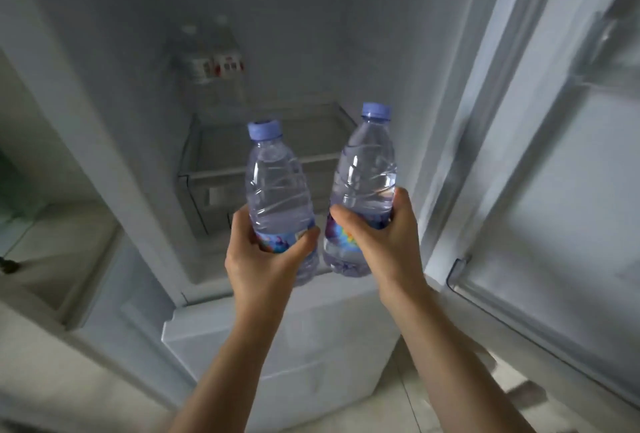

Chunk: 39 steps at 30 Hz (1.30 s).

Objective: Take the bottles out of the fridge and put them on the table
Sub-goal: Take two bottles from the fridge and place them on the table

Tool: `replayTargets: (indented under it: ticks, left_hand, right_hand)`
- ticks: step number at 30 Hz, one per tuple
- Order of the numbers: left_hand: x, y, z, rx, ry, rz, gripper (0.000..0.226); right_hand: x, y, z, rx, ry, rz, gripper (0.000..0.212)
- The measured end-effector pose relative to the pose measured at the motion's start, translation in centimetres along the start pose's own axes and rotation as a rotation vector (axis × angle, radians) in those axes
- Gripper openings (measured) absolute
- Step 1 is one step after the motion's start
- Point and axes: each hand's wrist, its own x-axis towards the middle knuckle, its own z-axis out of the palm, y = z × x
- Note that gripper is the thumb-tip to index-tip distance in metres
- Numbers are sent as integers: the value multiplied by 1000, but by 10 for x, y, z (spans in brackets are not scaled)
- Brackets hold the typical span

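I stand in front of an open fridge. My left hand grips a clear water bottle with a blue cap around its colourful label. My right hand grips a second, matching bottle in the same way. Both bottles are upright, side by side, held in the air in front of the lower glass shelf. Further back, on a higher shelf, stand two more clear bottles with red and white labels, dim and blurred.
The fridge door hangs open on the right, with its door shelves near my right arm. A white drawer front sits below the shelf. A pale counter lies to the left, tiled floor at the bottom right.
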Motion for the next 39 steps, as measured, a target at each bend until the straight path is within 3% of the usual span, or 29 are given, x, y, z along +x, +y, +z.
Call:
replayTargets:
  ticks: [9, 17, 23, 27, 31, 39]
  left_hand:
    - [-129, -24, -66, 73, -275, -131, 54]
    - [-233, -23, -72, 175, -578, -149, 60]
    - [-309, -14, -41, 192, -818, -136, 67]
    - [-367, -4, -8, 195, -958, -84, 70]
    - [-441, 9, 29, 137, -1091, -161, 68]
    - [-591, 30, 101, 128, -1221, -151, 70]
  right_hand:
    - [-163, 30, -69, -113, 150, 132, 54]
    - [-278, 28, -160, -346, 348, 287, 66]
    - [-342, 20, -231, -363, 562, 320, 59]
    - [-383, 10, -286, -376, 678, 321, 63]
    - [-424, 4, -361, -383, 783, 364, 70]
    - [-481, -8, -514, -360, 885, 443, 68]
